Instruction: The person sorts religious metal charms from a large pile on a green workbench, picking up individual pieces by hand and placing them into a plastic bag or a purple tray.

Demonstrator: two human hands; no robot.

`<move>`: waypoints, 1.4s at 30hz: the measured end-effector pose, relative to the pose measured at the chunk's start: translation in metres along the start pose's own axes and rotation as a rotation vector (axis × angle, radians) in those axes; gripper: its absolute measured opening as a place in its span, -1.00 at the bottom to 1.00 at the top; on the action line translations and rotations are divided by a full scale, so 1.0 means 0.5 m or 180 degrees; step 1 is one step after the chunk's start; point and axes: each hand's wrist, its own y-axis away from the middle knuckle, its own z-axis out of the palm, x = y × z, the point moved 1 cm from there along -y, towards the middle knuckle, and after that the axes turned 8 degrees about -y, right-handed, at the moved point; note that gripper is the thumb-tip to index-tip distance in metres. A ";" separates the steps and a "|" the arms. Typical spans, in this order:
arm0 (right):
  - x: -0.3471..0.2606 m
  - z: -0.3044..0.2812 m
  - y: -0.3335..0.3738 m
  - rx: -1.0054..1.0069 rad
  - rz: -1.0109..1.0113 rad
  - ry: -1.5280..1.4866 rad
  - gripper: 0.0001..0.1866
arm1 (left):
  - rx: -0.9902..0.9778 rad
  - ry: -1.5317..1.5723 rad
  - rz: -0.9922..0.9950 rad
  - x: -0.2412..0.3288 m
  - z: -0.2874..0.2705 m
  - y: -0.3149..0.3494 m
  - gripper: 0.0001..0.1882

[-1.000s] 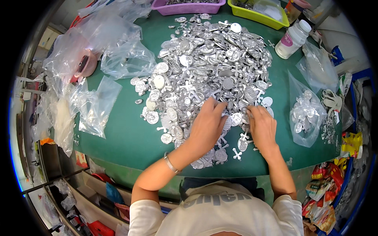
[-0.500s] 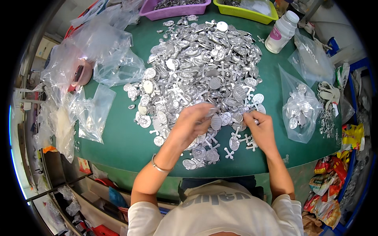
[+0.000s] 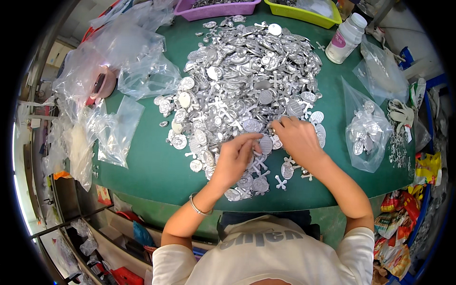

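Left hand [image 3: 232,159], right hand [image 3: 299,141]: picked over silvery medals [image 3: 254,66], seemingly; neither grip's closure could be told. Next move likely called for fingertip pinching

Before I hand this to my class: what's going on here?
A person has both bare hands at a heap of silvery medals and crosses on a green table. The left hand is at the near side, fingers curled; the right hand reaches in beside it. Whether either grips a piece is unclear. A clear bag of similar pieces lies to the right.
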 end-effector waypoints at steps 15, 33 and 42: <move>0.055 -0.052 0.047 0.0462 0.2550 -0.6428 -0.84 | 0.0135 -0.4047 0.1379 0.020 0.056 -0.111 -0.86; 0.006 -0.010 -0.020 -0.0322 0.0187 -0.0027 -0.85 | -0.0145 -0.0936 -0.0079 0.050 -0.016 -0.097 -0.82; 0.025 -0.012 -0.028 -0.0791 0.0058 -0.0424 -0.83 | -0.0771 0.2679 -0.1411 0.029 -0.004 0.004 -0.75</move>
